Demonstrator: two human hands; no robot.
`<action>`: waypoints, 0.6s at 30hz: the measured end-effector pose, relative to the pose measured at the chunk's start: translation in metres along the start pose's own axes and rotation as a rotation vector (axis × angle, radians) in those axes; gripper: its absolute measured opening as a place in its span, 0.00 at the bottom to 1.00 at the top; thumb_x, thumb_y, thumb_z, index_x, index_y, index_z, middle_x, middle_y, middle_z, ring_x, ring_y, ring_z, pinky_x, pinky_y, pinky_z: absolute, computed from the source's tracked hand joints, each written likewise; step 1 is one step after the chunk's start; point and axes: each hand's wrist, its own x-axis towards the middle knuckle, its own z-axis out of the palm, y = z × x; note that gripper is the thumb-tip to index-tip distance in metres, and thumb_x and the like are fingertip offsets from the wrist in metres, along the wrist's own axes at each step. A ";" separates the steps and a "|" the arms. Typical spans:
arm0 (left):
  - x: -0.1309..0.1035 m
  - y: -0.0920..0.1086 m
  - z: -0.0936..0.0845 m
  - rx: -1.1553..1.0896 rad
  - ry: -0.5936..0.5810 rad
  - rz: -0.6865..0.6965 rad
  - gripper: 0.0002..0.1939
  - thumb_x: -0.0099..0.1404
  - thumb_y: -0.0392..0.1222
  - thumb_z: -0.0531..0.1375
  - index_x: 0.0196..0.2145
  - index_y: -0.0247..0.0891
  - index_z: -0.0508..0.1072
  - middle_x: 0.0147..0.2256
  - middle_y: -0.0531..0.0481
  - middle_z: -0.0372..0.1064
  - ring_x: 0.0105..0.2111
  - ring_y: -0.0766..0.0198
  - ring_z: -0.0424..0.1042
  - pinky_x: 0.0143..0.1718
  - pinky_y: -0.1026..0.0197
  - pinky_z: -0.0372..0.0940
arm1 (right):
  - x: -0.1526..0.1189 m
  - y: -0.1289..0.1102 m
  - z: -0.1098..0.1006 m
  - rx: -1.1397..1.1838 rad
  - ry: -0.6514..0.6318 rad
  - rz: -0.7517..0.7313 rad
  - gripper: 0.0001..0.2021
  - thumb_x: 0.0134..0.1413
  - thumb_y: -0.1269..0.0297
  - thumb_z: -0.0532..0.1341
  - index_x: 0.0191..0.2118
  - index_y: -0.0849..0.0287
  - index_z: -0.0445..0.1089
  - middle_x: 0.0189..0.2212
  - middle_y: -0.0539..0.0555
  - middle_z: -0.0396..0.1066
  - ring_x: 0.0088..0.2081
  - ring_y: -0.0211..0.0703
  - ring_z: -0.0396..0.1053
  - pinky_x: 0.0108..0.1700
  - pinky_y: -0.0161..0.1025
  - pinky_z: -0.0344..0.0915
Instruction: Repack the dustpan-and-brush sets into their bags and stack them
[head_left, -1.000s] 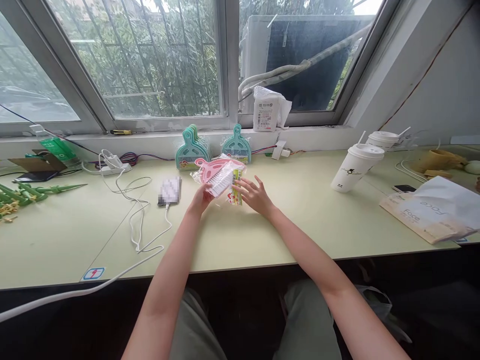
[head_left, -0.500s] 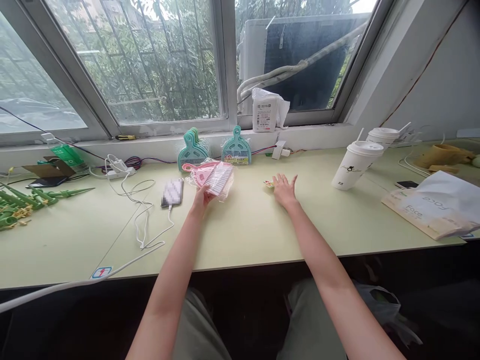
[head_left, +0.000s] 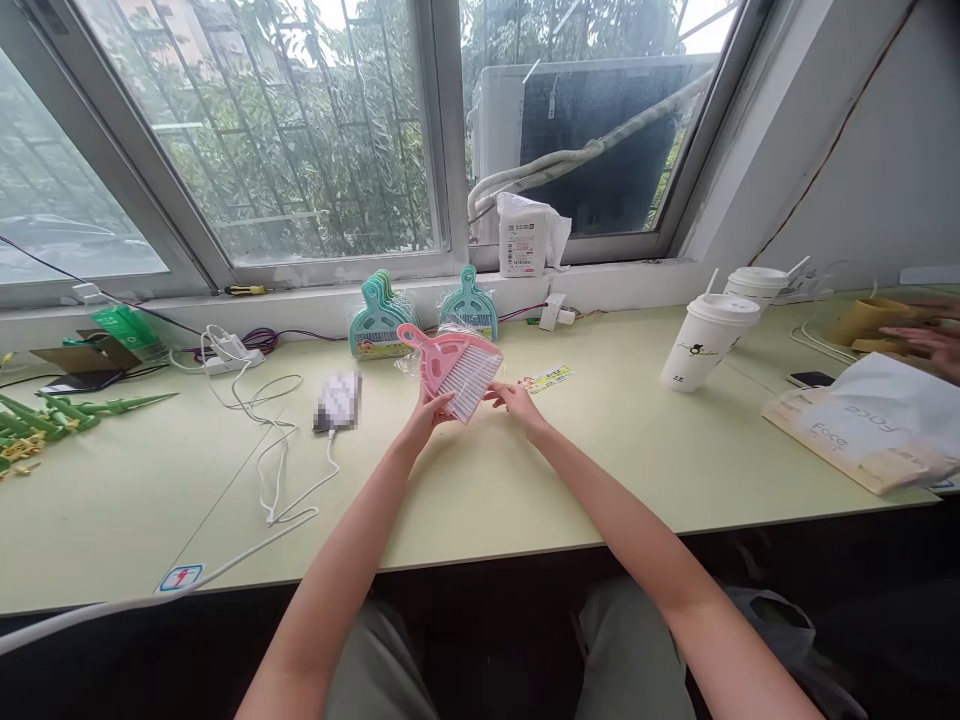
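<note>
A pink dustpan and brush set [head_left: 459,372] in clear plastic is held above the table, its handle pointing up and left. My left hand [head_left: 429,418] grips its lower left side, thumb on the bristles. At the right edge, the fingers of my right hand [head_left: 514,402] are bent round the plastic. A yellow printed label [head_left: 546,380] lies flat on the table just beyond my right hand. Behind stand several wrapped teal-green sets [head_left: 376,322] and, beside them, another teal set [head_left: 468,308] against the sill.
White cups [head_left: 709,340] with straws stand at the right, near a tissue pack [head_left: 862,425]. A phone [head_left: 337,402] and white cable lie left. Green plastic stems [head_left: 71,415] are at far left. Another person's hand [head_left: 926,338] shows at the right edge.
The pink set has moved right and toward me in my left hand. My right hand has left the label and come to the set's edge. A person's hand has appeared at far right.
</note>
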 end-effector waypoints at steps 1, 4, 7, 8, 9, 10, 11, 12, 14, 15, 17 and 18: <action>-0.001 0.000 0.002 0.029 -0.025 -0.006 0.51 0.55 0.42 0.65 0.65 0.62 0.36 0.57 0.48 0.60 0.42 0.60 0.71 0.36 0.56 0.73 | 0.002 0.001 -0.004 0.057 0.006 -0.004 0.17 0.52 0.49 0.59 0.33 0.60 0.73 0.34 0.56 0.76 0.34 0.40 0.70 0.40 0.37 0.64; -0.005 0.001 0.006 0.133 -0.082 -0.045 0.48 0.56 0.48 0.64 0.65 0.56 0.40 0.56 0.45 0.62 0.42 0.57 0.72 0.38 0.53 0.72 | 0.007 0.004 -0.008 0.304 0.060 -0.024 0.12 0.48 0.56 0.64 0.34 0.58 0.71 0.36 0.53 0.75 0.39 0.39 0.71 0.43 0.36 0.65; -0.003 0.002 0.002 0.215 -0.138 -0.094 0.37 0.60 0.59 0.57 0.64 0.48 0.52 0.50 0.43 0.69 0.44 0.54 0.72 0.42 0.50 0.70 | 0.009 0.005 -0.007 0.498 0.070 0.013 0.13 0.42 0.66 0.68 0.36 0.56 0.67 0.35 0.50 0.75 0.38 0.38 0.72 0.43 0.37 0.68; -0.001 0.001 -0.001 0.225 -0.154 -0.103 0.35 0.61 0.63 0.52 0.61 0.44 0.59 0.47 0.42 0.71 0.45 0.53 0.72 0.44 0.49 0.69 | 0.009 0.004 -0.007 0.519 0.068 0.036 0.14 0.42 0.68 0.69 0.36 0.56 0.67 0.34 0.50 0.75 0.36 0.38 0.72 0.43 0.38 0.69; 0.002 0.000 -0.006 0.232 -0.143 -0.104 0.34 0.62 0.66 0.48 0.57 0.41 0.64 0.45 0.41 0.72 0.45 0.53 0.72 0.46 0.50 0.67 | 0.008 0.003 -0.009 0.515 0.064 0.056 0.14 0.41 0.70 0.69 0.36 0.56 0.67 0.34 0.50 0.75 0.35 0.39 0.72 0.42 0.39 0.69; 0.006 -0.001 -0.012 0.239 -0.097 -0.101 0.35 0.62 0.67 0.46 0.53 0.38 0.69 0.43 0.40 0.73 0.45 0.53 0.72 0.47 0.50 0.67 | 0.008 0.002 -0.010 0.489 0.061 0.067 0.14 0.41 0.71 0.69 0.36 0.57 0.67 0.33 0.51 0.75 0.33 0.39 0.72 0.41 0.40 0.70; 0.009 -0.003 -0.018 0.248 -0.024 -0.096 0.36 0.61 0.68 0.46 0.48 0.36 0.72 0.41 0.40 0.74 0.45 0.53 0.72 0.47 0.51 0.66 | 0.007 0.000 -0.012 0.450 0.059 0.070 0.13 0.42 0.71 0.68 0.36 0.57 0.68 0.33 0.51 0.75 0.33 0.39 0.72 0.41 0.40 0.70; 0.013 -0.005 -0.024 0.255 0.061 -0.093 0.35 0.60 0.68 0.48 0.45 0.35 0.74 0.40 0.40 0.74 0.43 0.54 0.73 0.46 0.52 0.67 | 0.006 -0.002 -0.013 0.408 0.057 0.066 0.13 0.42 0.72 0.68 0.36 0.58 0.68 0.32 0.52 0.75 0.32 0.39 0.72 0.41 0.41 0.71; 0.016 -0.007 -0.036 0.257 0.171 -0.106 0.32 0.56 0.67 0.56 0.40 0.33 0.75 0.38 0.39 0.74 0.38 0.55 0.74 0.42 0.53 0.68 | 0.005 -0.005 -0.015 0.341 0.063 0.051 0.11 0.43 0.72 0.68 0.35 0.59 0.70 0.32 0.52 0.76 0.33 0.40 0.72 0.41 0.42 0.72; 0.016 -0.008 -0.040 0.251 0.168 -0.116 0.32 0.53 0.66 0.59 0.39 0.32 0.75 0.38 0.39 0.75 0.36 0.56 0.74 0.40 0.54 0.68 | 0.004 -0.006 -0.016 0.323 0.069 0.040 0.10 0.43 0.72 0.67 0.35 0.60 0.70 0.32 0.53 0.76 0.33 0.41 0.73 0.41 0.42 0.72; 0.014 -0.007 -0.045 0.248 0.096 -0.117 0.32 0.49 0.65 0.63 0.39 0.32 0.76 0.37 0.38 0.75 0.36 0.55 0.74 0.37 0.55 0.68 | 0.003 -0.008 -0.017 0.314 0.083 0.012 0.10 0.43 0.71 0.67 0.35 0.60 0.72 0.34 0.53 0.76 0.36 0.41 0.73 0.42 0.42 0.72; 0.012 -0.006 -0.045 0.257 0.072 -0.109 0.32 0.48 0.64 0.65 0.40 0.33 0.76 0.37 0.38 0.75 0.37 0.55 0.74 0.37 0.56 0.68 | 0.003 -0.010 -0.018 0.315 0.090 -0.001 0.10 0.43 0.71 0.68 0.35 0.60 0.72 0.36 0.54 0.76 0.37 0.42 0.73 0.42 0.42 0.72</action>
